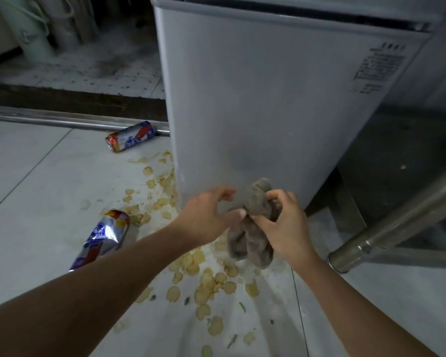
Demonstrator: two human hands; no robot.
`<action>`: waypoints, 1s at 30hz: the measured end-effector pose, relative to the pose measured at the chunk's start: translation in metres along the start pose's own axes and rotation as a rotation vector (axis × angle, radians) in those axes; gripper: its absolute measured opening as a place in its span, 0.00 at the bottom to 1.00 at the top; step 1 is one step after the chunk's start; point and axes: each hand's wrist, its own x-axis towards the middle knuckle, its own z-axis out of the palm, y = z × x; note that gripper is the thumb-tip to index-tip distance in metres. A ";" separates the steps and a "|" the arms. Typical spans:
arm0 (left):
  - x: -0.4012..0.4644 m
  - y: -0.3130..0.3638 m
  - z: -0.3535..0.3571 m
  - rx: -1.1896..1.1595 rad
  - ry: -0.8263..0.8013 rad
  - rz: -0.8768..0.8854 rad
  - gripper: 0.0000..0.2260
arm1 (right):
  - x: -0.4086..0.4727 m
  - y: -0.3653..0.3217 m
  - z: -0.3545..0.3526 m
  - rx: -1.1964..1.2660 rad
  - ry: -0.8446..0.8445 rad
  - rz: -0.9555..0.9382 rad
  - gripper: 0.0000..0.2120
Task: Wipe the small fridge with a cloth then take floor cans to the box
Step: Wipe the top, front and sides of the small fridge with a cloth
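Note:
The small grey fridge (268, 99) stands ahead, its front face filling the upper middle of the head view. A crumpled grey cloth (254, 235) hangs in front of its lower edge, gripped by my right hand (283, 222). My left hand (209, 215) is beside the cloth on its left, thumb tip touching it and fingers loosely curled. Two cans lie on the floor: one (130, 136) near the fridge's left corner, another (102, 239) closer, partly hidden behind my left forearm.
Many crisps (206, 279) are scattered over the pale floor tiles below the fridge and my hands. A metal table leg (397, 225) slants in at the right. A metal floor rail (49, 119) crosses the left, with pale containers (26, 27) behind it.

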 end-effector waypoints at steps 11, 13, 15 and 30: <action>0.006 0.007 -0.013 -0.425 0.046 -0.342 0.07 | -0.026 -0.015 -0.004 0.125 -0.291 0.087 0.31; 0.005 0.003 -0.016 -0.418 0.068 -0.348 0.08 | -0.028 -0.014 -0.002 0.138 -0.231 0.101 0.23; 0.003 0.001 -0.018 -0.471 0.096 -0.380 0.10 | -0.031 -0.018 0.003 0.150 -0.177 0.055 0.18; 0.004 -0.031 0.013 0.019 0.148 -0.190 0.10 | -0.035 0.010 0.011 0.319 -0.265 0.388 0.07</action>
